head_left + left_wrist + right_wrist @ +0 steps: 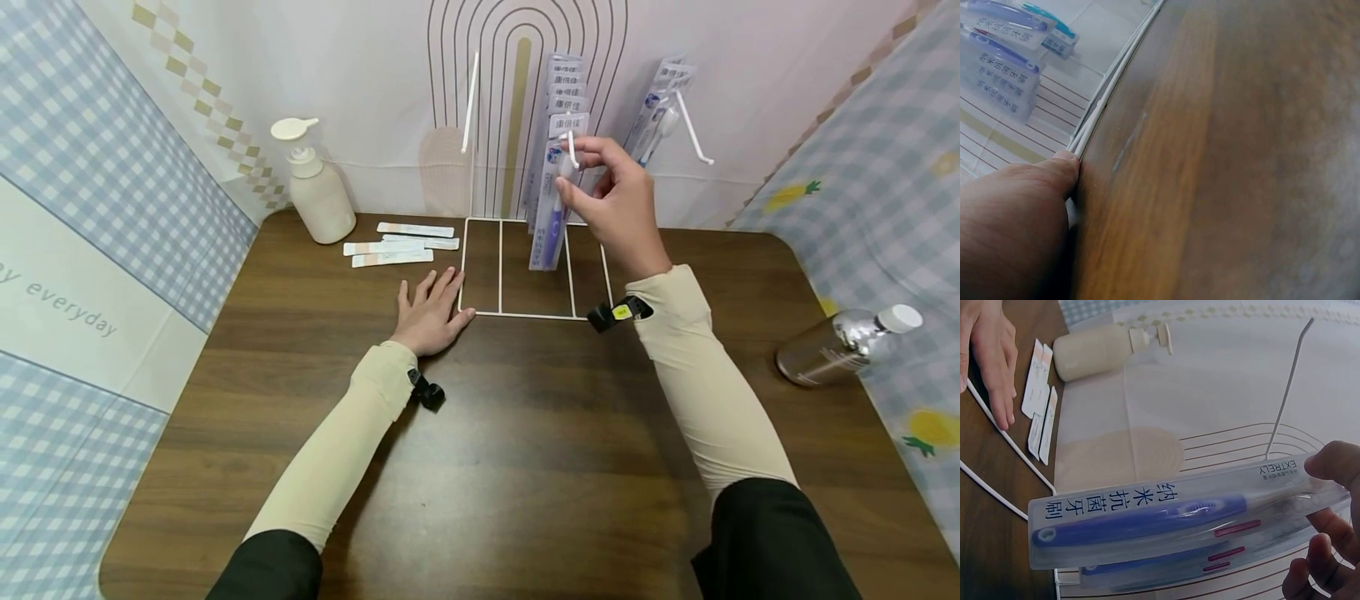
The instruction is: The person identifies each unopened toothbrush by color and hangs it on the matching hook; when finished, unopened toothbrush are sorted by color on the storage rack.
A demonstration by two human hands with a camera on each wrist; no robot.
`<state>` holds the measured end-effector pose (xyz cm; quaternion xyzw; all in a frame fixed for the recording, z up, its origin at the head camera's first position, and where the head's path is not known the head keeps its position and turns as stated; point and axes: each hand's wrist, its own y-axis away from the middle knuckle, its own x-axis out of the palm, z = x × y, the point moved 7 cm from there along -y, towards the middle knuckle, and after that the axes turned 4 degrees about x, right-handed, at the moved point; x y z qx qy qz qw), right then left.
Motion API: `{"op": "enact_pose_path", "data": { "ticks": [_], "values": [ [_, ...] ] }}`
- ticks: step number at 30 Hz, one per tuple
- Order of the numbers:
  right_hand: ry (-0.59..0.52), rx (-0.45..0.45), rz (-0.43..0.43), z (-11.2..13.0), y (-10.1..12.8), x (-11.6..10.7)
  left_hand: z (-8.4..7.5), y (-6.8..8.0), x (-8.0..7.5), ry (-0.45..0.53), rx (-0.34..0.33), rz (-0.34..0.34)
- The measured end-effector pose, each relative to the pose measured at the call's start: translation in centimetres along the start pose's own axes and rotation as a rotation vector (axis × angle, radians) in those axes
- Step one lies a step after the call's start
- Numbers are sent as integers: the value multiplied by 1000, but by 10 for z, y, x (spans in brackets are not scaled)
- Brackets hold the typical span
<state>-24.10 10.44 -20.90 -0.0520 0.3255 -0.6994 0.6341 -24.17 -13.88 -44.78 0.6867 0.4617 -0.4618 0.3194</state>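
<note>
My right hand [622, 204] pinches the upper part of a packaged toothbrush [550, 237] between thumb and fingers. The pack has a clear front and a purple handle inside; it is the foremost of several hanging in a row at the middle hook [573, 152] of a white wire rack. In the right wrist view, the purple brush pack [1141, 519] overlaps others behind it. My left hand [431, 315] lies spread on the table, its thumb at the front left corner of the rack's wire base [525, 315]. The left wrist view shows that thumb [1063, 165] on the wire.
More toothbrush packs [651, 108] hang at the right hook [693, 129]. A bare hook [471, 104] juts out on the left. Several paper sachets [390, 258] and a cream pump bottle [322, 200] are left of the rack. A silver bottle [825, 350] stands at the table's right edge.
</note>
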Motion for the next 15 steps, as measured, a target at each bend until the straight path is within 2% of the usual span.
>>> {"op": "enact_pose_path", "data": {
  "ticks": [10,15],
  "values": [
    [-14,-24,19,-15,-2,-1,1,-1,4,7,-2,4],
    [-50,-20,20,-35,8,-11,5,2,7,24,-2,-4]
  ]
}}
